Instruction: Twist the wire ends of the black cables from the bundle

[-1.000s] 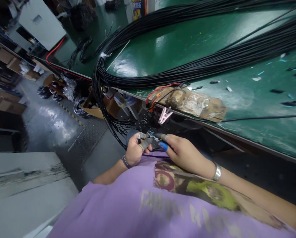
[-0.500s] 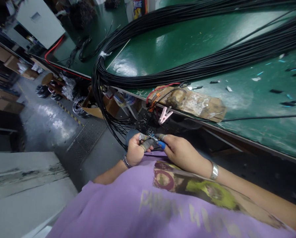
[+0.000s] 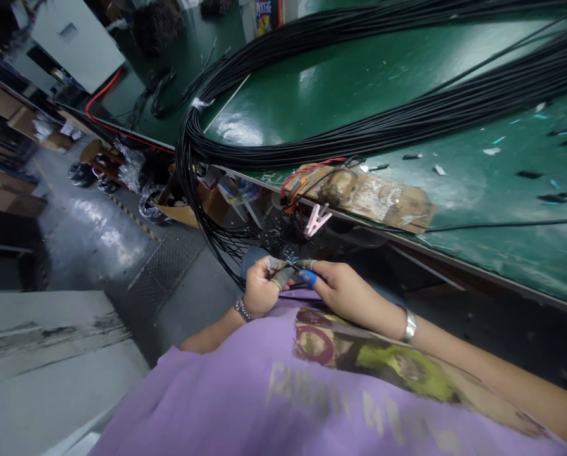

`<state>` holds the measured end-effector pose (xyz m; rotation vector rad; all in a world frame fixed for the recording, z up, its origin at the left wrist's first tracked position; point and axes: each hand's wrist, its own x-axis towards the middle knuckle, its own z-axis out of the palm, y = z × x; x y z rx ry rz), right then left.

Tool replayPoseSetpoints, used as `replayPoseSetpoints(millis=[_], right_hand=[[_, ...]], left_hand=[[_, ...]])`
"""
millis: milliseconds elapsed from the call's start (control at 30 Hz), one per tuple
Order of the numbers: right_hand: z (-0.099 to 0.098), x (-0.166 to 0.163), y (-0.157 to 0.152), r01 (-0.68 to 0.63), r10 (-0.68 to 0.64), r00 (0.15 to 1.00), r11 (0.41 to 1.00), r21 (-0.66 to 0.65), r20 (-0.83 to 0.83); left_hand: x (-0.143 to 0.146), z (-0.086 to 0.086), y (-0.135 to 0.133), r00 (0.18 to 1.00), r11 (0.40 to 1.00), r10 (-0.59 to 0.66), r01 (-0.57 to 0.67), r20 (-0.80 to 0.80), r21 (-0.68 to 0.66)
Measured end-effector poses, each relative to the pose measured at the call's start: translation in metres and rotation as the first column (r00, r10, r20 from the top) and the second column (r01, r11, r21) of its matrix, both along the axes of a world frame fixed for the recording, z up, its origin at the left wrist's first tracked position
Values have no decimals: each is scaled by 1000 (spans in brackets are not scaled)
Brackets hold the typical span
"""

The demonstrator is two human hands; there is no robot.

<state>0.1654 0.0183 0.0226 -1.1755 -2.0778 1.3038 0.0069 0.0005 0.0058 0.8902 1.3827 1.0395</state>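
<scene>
My left hand [image 3: 259, 290] and my right hand [image 3: 343, 290] meet just in front of my purple shirt, below the bench edge. Both wear finger cots, grey ones and one blue. The left hand is closed round the end of a black cable [image 3: 289, 261] whose thin coloured wire tips stick out between the hands. My right hand pinches at those wire tips with thumb and forefinger. Whether it also holds a small tool I cannot make out. The cable runs from the big black cable bundle [image 3: 359, 136] hanging off the bench.
A green bench [image 3: 454, 209] runs along the right, strewn with small offcuts. A taped cardboard pad [image 3: 383, 197] with red wires and a pink clip [image 3: 316, 221] sits at its edge. Cartons and bagged coils lie on the floor at left. A grey surface [image 3: 50, 354] is beside me.
The two hands have drawn slightly closer together around the wire tips. The view has shifted a little; nothing else moved.
</scene>
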Motion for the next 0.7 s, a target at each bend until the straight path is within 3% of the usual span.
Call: replayPoseSetpoints(millis=[167, 700], right_hand=[[0, 1, 1, 3, -6, 998, 998, -61, -60], [4, 3, 3, 8, -7, 1000, 1000, -12, 22]], left_hand=[[-1, -2, 0, 1000, 1000, 4, -3, -14, 25], [-7, -21, -3, 986, 990, -43, 64, -162, 128]])
